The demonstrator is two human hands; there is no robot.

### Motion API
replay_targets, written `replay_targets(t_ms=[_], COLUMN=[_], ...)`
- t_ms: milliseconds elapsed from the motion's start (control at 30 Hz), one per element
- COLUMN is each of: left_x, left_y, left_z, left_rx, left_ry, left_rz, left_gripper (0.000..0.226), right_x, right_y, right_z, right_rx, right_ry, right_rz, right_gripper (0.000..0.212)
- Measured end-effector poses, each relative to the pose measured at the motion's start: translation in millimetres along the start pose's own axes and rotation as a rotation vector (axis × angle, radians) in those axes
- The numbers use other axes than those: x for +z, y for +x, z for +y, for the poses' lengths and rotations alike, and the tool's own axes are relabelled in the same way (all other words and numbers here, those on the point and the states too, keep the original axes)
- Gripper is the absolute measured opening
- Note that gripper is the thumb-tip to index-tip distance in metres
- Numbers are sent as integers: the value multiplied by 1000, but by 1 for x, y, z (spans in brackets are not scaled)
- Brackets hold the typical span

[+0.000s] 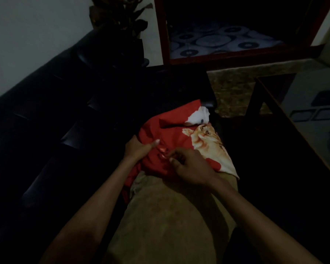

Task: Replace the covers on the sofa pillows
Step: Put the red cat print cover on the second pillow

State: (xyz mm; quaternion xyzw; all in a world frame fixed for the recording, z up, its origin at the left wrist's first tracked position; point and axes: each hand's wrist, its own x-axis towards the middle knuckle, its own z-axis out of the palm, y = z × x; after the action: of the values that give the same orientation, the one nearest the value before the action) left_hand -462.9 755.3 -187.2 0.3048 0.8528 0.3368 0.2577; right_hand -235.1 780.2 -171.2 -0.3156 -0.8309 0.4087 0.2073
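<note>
**Both hands on red cover, centre frame**

Nearest, bottom centre: the person's lap in tan trousers point(166, 221). Both bare forearms run up from the lower corners toward the middle.

Right hand point(191, 166), centre frame: knuckles up, fingers curled, fingertips pinching a fold of the red pillow cover point(171, 134). Exact grip point is partly hidden by the fingers.

Left hand point(138, 149), just left of it: fingers curled round the cover's left edge, thumb extended across the red fabric. The two hands are near each other, a small gap between them.

The cover lies bunched over the person's knees, centre of frame. It carries a printed orange cat point(208, 139) on its right side, with a pale corner hanging down at the lower right. A bit of white pillow point(200, 116) sticks out of the cover's far end.

Left half of frame: black leather sofa point(51, 103), running from lower left to upper centre. Very dim, little detail.

Right edge: glass-topped table point(311, 100) with a dark frame.

Beyond the knees: speckled floor point(234, 86).

Top centre: dark plant point(120, 18) against a pale wall point(32, 35). Top right: red-framed doorway point(165, 35), a circle-patterned rug point(219, 40) visible through it.
</note>
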Motion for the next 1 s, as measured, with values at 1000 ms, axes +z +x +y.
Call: replay_targets(t_ms=[1000], left_x=[23], left_y=[-24], left_z=[66], left_rx=[629], left_ry=[-402], left_rz=[-408], left_gripper=[38], right_x=[-48], right_y=[46], right_z=[27], right_rx=[159], right_ry=[379], right_rz=[831], right_gripper=[8])
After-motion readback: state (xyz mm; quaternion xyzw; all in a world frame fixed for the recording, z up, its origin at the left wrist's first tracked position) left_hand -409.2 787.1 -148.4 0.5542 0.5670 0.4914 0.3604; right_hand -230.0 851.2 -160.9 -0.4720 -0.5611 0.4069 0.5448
